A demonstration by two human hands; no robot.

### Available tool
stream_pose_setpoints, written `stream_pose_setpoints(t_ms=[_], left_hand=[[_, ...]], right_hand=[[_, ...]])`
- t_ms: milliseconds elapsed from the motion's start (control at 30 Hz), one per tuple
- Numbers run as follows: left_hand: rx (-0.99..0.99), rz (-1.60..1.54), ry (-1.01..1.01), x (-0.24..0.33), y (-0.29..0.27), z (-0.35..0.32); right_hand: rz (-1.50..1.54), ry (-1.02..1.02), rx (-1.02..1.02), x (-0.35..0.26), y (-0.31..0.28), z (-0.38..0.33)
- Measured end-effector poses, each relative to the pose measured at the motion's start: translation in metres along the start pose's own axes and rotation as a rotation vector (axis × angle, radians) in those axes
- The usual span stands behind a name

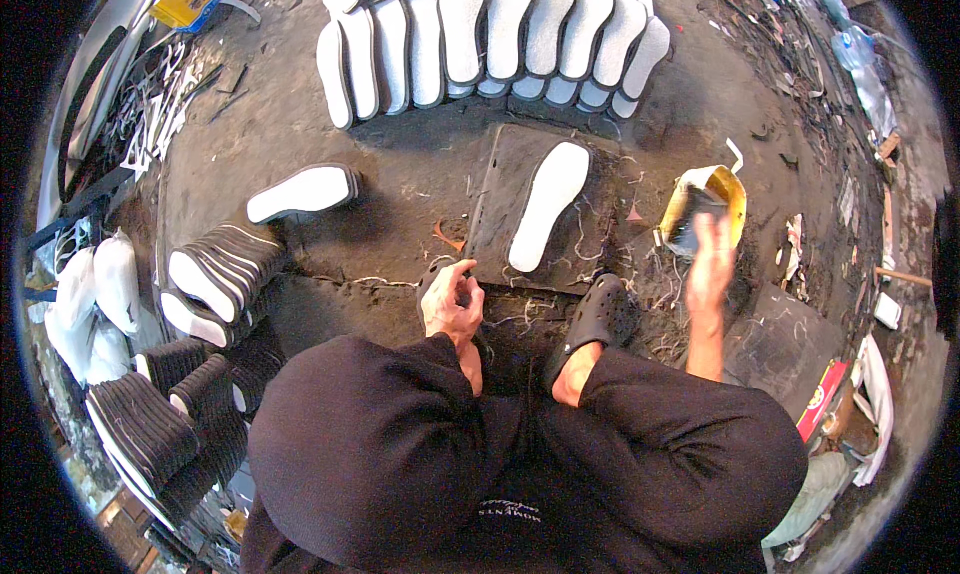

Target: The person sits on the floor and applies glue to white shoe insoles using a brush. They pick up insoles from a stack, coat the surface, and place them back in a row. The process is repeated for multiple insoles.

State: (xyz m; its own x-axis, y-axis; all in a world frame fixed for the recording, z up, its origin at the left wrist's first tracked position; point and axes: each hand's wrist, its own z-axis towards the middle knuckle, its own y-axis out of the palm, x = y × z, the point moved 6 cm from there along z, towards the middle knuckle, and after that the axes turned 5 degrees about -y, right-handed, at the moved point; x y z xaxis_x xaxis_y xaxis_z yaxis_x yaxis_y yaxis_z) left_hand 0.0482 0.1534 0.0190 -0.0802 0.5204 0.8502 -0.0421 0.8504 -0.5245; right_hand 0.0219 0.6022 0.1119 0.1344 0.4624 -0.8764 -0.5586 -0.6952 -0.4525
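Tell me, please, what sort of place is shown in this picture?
Probably a small footwear workshop: white sole-shaped pieces lie in rows on the floor, stacks of dark-edged ones stand at left, and pale strip-like scraps lie nearby.

Grimy brown floor (260, 94); scattered scraps (152, 134)

Left hand (453, 302) bent, fingers curled loosely; right forearm (706, 344) stretched forward, right hand (711, 259) blurred, fingers pointing ahead.

Shows plain white on centre sole (549, 209), dark grey on board (495, 189), yellow inside container (737, 196), near-black on clogs (608, 317) and trousers (350, 454), black-and-white stripes along stacked soles (240, 259).
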Motion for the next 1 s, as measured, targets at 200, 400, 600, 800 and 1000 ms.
stream_pose_setpoints(t_ms=[200, 400, 600, 800, 1000], left_hand=[[-0.012, -0.012, 0.000, 0.001, -0.007, -0.001], [-0.053, 0.011, -0.036, 0.002, 0.000, 0.001], [-0.084, 0.146, 0.100, 0.001, -0.001, 0.004], [-0.274, 0.366, 0.177, 0.014, 0.019, 0.003], [-0.313, 0.405, 0.203, 0.011, 0.021, 0.002]], right_hand=[[-1.100, -0.286, -0.211, 0.000, -0.046, -0.018], [-0.523, -0.132, -0.255, -0.087, 0.014, -0.056], [-0.222, -0.245, -0.411, -0.058, 0.140, -0.021], [-0.308, -0.438, -0.438, -0.021, 0.182, -0.030], [-0.323, -0.588, -0.652, -0.027, 0.177, -0.100]])
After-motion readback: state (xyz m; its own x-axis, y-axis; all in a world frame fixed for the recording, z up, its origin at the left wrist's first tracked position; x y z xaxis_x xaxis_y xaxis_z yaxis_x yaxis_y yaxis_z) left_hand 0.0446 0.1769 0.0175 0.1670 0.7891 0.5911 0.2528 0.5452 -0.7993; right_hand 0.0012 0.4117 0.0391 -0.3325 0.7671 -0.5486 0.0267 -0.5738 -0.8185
